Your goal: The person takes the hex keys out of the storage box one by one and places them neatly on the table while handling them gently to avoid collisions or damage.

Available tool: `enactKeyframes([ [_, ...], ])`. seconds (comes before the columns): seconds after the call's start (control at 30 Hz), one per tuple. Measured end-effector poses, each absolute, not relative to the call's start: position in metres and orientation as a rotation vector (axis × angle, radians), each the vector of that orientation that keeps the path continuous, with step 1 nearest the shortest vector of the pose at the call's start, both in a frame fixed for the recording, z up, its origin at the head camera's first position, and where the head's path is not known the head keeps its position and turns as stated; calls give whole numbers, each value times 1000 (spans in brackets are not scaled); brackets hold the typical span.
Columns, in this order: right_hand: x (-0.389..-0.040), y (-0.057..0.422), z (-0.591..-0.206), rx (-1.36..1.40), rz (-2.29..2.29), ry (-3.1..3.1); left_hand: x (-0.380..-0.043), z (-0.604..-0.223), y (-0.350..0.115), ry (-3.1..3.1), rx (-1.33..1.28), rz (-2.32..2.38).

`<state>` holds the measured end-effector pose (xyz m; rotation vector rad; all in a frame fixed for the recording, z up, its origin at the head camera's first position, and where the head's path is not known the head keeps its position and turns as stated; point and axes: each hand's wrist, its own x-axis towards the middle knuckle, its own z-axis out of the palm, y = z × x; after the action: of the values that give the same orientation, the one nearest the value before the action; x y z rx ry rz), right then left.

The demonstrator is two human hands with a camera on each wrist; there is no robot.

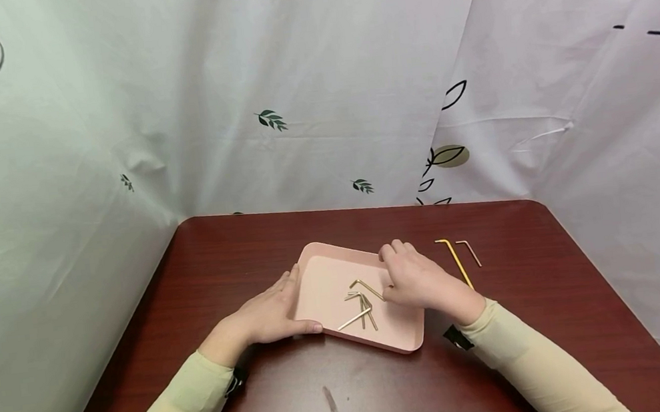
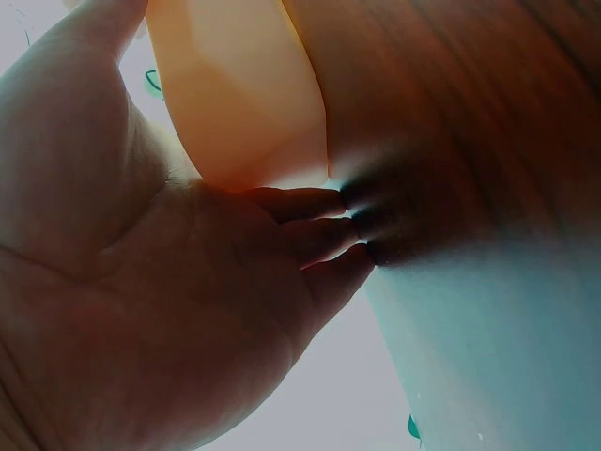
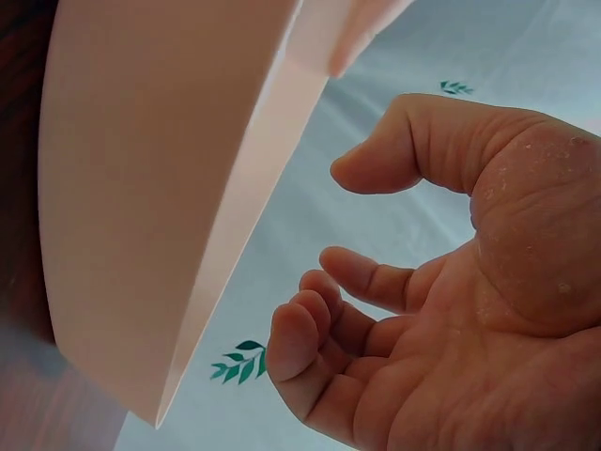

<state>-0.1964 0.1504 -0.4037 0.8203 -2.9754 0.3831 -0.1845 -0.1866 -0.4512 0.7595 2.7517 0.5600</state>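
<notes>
A pink shallow tray point(image 1: 324, 267) sits at an angle on the table, with several gold-coloured L-shaped hex keys point(image 1: 364, 310) lying loosely crossed inside. My left hand point(image 1: 268, 310) rests against the tray's left side, fingers straight along the wall and thumb at the near corner; the left wrist view shows those fingers point(image 2: 315, 235) beside the tray wall. Over the tray's right side hovers my right hand point(image 1: 416, 277). Its fingers are loosely bent, and the right wrist view shows nothing between thumb and fingertips. The tray's right rim is partly hidden under this hand.
Right of the tray, a long yellow hex key point(image 1: 458, 261) and a smaller copper-coloured one point(image 1: 470, 251) lie on the dark red-brown table point(image 1: 237, 242). White printed sheeting point(image 1: 324, 153) hangs behind the table and along both sides.
</notes>
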Motion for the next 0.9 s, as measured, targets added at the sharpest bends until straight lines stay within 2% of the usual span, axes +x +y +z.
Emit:
enactKeyframes([
  [0.9,-195,133,-412,807,324,-3059,-183,-450,-186,2756,760,583],
])
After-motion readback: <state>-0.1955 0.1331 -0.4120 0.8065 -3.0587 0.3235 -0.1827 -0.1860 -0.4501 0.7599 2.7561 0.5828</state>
